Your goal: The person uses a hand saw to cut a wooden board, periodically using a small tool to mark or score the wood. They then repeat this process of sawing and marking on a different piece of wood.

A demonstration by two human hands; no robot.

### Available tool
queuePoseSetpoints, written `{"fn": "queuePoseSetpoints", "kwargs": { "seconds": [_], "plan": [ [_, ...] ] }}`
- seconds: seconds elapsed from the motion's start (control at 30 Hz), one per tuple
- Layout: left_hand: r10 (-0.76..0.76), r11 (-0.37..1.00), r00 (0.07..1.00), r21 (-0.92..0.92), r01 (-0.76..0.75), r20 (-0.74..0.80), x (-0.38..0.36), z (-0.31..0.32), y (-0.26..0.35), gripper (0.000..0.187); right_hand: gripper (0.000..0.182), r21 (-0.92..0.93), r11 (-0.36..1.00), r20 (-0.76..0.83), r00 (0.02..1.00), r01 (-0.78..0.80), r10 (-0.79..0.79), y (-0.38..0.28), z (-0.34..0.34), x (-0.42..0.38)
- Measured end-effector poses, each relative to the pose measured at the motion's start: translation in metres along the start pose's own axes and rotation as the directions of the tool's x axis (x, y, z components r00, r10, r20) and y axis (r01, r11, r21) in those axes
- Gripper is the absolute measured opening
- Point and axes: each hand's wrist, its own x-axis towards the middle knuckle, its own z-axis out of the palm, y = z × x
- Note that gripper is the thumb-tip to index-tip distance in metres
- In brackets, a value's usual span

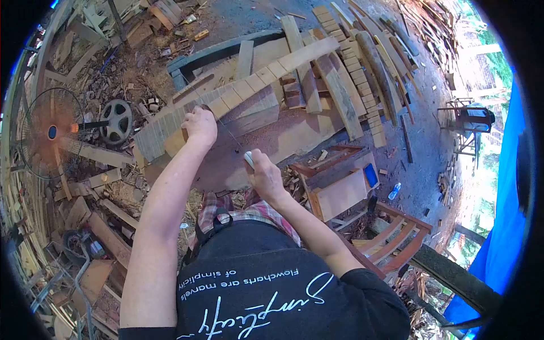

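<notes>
A long pale board [252, 84] with dark lines across it lies slantwise on wooden blocks [249, 113]. My left hand [200, 126] is closed at the near edge of the board, over a small dark piece that is mostly hidden. Just right of it, my right hand [265, 174] is closed around a light-coloured handle [249, 159]. A thin dark line, perhaps a blade, runs from this handle up and left toward the board, close to my left hand.
Left stand a fan [52, 132] and a spoked wheel [117, 122]. Boards and a notched strip [362, 85] lie at the upper right. Nearer on the right are a wooden frame [340, 190], a slatted chair part [391, 241] and a bottle [394, 191]. Scraps litter the ground.
</notes>
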Motion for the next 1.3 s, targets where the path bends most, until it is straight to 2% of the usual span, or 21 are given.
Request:
{"fn": "queuePoseSetpoints", "kwargs": {
  "seconds": [0.13,0.27,0.37,0.47,0.53,0.63,0.67,0.73,0.83,1.03,1.1,1.17,1.23,1.3],
  "plan": [
    [0.031,0.999,0.999,-0.024,-0.031,0.013,0.0,0.001,-0.002,0.031,0.019,0.003,1.0,0.021,1.0,0.016,-0.016,0.002,-0.025,-0.025],
    [0.042,0.999,0.999,-0.019,-0.042,-0.006,-0.003,-0.002,-0.002,0.031,0.019,0.025,0.999,-0.02,0.999,0.029,-0.029,0.003,-0.002,0.001],
    [0.05,0.999,0.999,-0.006,-0.05,-0.013,-0.006,-0.003,-0.002,0.031,0.026,0.019,0.999,-0.035,0.999,0.026,-0.025,0.0,0.015,0.021],
    [0.052,0.999,0.999,0.005,-0.052,-0.011,-0.004,-0.004,-0.002,0.03,0.023,0.069,0.997,-0.077,0.996,0.041,-0.036,0.007,0.005,-0.004],
    [0.047,0.999,0.999,0.006,-0.047,-0.021,-0.004,-0.004,0.0,0.03,0.019,0.06,0.998,-0.015,1.0,-0.022,0.023,0.02,-0.01,-0.046],
    [0.047,0.999,0.999,0.001,-0.047,-0.024,-0.006,-0.004,-0.003,0.03,0.018,0.096,0.992,-0.027,0.996,-0.079,0.082,0.017,-0.02,-0.06],
    [0.058,0.998,0.998,-0.008,-0.058,-0.03,-0.005,-0.003,-0.002,0.03,0.018,0.119,0.993,-0.074,0.997,-0.018,0.027,0.014,-0.014,-0.047],
    [0.071,0.997,0.997,-0.006,-0.071,-0.026,-0.005,-0.003,-0.002,0.031,0.019,0.15,0.989,-0.072,0.997,-0.001,0.012,0.006,0.004,-0.005],
    [0.075,0.996,0.997,0.037,-0.075,-0.003,-0.007,-0.003,-0.004,0.032,0.02,0.12,0.992,-0.026,0.999,-0.037,0.04,-0.008,0.017,0.036],
    [0.038,0.997,0.999,0.063,-0.039,0.015,0.0,0.005,-0.001,0.034,0.023,0.083,0.995,-0.009,0.998,-0.059,0.06,0.004,-0.016,-0.034],
    [0.043,0.998,0.999,0.051,-0.043,0.005,0.0,0.002,0.0,0.034,0.022,0.06,0.997,0.009,0.998,-0.056,0.055,0.006,-0.013,-0.031],
    [0.019,0.997,1.0,0.081,-0.018,-0.012,-0.001,0.001,0.001,0.047,0.022,0.042,0.997,0.022,0.998,-0.06,0.059,0.002,-0.006,-0.015],
    [0.012,0.996,1.0,0.083,-0.011,-0.015,0.0,0.003,0.001,0.047,0.02,0.061,0.998,-0.045,0.999,-0.013,0.016,-0.008,0.014,0.026],
    [0.009,0.995,1.0,0.097,-0.007,-0.017,-0.001,0.006,-0.003,0.047,0.019,0.069,0.997,-0.031,0.999,-0.019,0.021,-0.01,0.017,0.036]
  ]
}}
